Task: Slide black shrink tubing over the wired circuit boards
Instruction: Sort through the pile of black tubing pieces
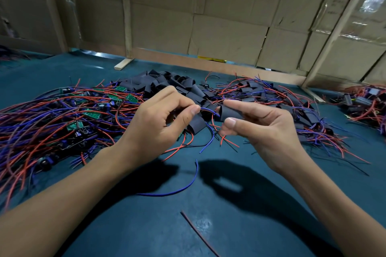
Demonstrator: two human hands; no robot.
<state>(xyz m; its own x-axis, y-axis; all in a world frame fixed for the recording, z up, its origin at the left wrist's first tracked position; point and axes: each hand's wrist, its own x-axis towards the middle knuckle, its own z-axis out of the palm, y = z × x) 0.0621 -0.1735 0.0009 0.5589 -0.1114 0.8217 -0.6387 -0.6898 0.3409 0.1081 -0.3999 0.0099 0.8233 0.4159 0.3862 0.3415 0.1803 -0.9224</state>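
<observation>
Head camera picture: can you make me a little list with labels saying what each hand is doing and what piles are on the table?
left hand: pinches a blue wire
right hand: holds a black tube
wire tip: at the tube's mouth
left pile: green boards with red and blue wires
middle pile: loose black tubes
table: teal mat

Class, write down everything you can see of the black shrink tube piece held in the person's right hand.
The short black shrink tube piece is matte and soft-looking, a flattened sleeve whose left end gapes open. It lies roughly level above the teal table, pinched between the thumb and forefinger of the right hand. A thin blue wire, pinched by the left hand, reaches its open end.
</observation>
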